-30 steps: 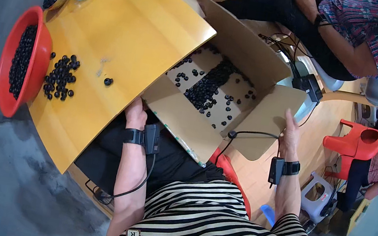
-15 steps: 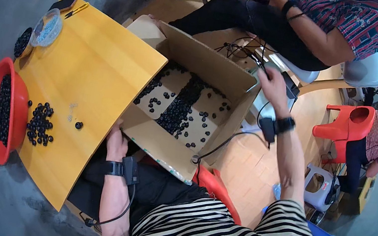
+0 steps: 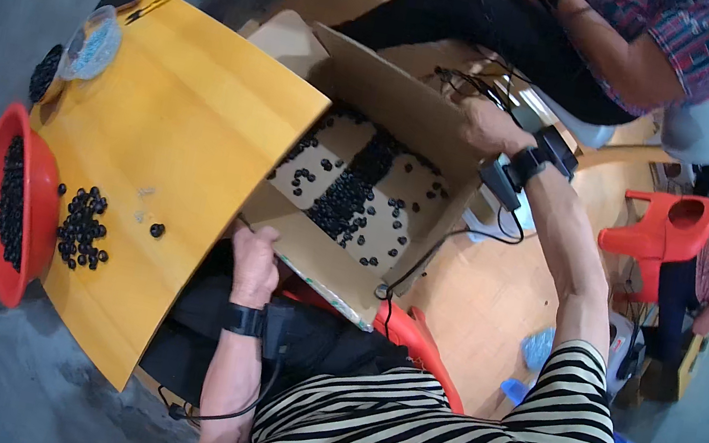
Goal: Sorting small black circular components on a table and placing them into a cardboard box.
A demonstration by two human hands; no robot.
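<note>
An open cardboard box (image 3: 399, 78) sits at the right of the yellow table, tilted in my view. Inside, small black round pieces (image 3: 343, 205) lie in a dense band with others scattered around. My left hand (image 3: 254, 265) is closed on the near left edge of the box, beside the table's edge. Over at the far right corner, my right hand (image 3: 492, 130) is closed on the box's rim, its fingertips partly hidden. Each wrist wears a black strap with a small device and a cable.
The yellow table (image 3: 207, 91) carries a pile of black pieces (image 3: 84, 231), a red basin (image 3: 44, 205) of them and a clear tub (image 3: 92, 52) of pale blue bits. Black cables (image 3: 478, 84) hang behind my right hand. Another person (image 3: 465, 23) sits beyond the box.
My right hand has moved left onto the box's far right corner and closed. My left hand has shifted slightly right along the near edge. The box's near side has moved a little farther away.
</note>
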